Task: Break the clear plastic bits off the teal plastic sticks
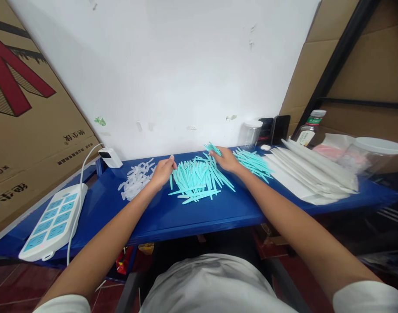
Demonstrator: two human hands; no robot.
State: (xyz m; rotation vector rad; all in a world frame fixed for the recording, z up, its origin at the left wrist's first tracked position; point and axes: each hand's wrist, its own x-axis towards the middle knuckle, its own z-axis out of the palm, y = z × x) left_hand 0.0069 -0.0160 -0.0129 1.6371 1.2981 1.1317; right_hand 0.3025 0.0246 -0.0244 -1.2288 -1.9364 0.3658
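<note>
A pile of slim turquoise plastic sticks (194, 178) with tapered ends lies in the middle of the blue table. At its left edge is my left hand (164, 172), fingers curled and thumb pressed near them; whatever it may hold is hidden. My right hand (227, 160) grips a small bunch of turquoise sticks (215, 149) above the pile's right back side. To the right of that hand lies a second heap of turquoise sticks (252, 163). Small translucent whitish plastic pieces (136, 180) are heaped left of my left hand.
A white power strip (53, 224) with a cable lies at the left, near a small white device (110, 157). White padded envelopes (312, 176) are stacked at the right. Behind them stand a bottle (309, 130) and clear jars (251, 134). A white wall (172, 78) borders the back.
</note>
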